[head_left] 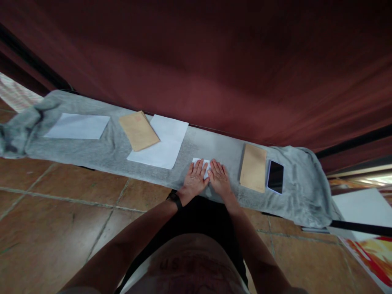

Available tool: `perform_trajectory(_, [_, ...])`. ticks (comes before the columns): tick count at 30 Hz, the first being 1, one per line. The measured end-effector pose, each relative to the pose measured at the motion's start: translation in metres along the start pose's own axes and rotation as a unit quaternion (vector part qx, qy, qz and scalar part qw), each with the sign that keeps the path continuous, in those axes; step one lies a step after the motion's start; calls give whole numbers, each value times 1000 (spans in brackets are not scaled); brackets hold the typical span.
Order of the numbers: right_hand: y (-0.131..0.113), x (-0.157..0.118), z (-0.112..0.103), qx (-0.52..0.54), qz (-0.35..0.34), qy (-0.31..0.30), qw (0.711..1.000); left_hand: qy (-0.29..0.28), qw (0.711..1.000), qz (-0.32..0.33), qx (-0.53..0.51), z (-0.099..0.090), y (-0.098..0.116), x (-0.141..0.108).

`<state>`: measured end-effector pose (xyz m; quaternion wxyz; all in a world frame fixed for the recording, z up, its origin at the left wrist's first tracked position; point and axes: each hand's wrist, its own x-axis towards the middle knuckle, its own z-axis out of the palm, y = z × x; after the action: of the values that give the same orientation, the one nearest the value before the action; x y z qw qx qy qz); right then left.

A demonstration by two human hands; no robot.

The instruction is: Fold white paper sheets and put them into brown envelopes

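Note:
A small white piece of paper [201,160], which looks folded, lies near the front edge of the grey cloth [211,143]. My left hand [195,178] rests flat on its left part, fingers stretched out and a dark band on the wrist. Flat on the right part lies my right hand [219,178], its fingers also extended. The two hands almost meet at the thumbs, and they cover most of the paper. To the right of my right hand is a stack of brown envelopes [253,167].
A phone [275,177] lies right of the envelopes. Leftward are white sheets [170,141] with more brown envelopes [139,130] partly over them, then another white sheet [79,126] farther left. A dark red curtain [196,73] hangs behind the cloth-covered surface. Tiled floor [61,220] shows in front.

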<state>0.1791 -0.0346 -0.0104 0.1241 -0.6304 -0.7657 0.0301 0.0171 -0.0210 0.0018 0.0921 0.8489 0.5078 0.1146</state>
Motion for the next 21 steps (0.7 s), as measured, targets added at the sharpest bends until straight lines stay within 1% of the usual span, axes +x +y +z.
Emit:
perform_trajectory(5, [4,6,2,-10,15,12,1000,12,1000,2,15,0,-1,-1])
perform_trajectory(11, [12,8,5,-18,45,26,998,50,998,-30,19,1,-9,-7])
perform_trajectory(17, [21,11,7,-21,81,35,996,48,997,-51,34,3,-22,-9])
perform_trajectory(21, [18,11,4,-18,109,52,993,60,996,-50,48,5,-24,-9])
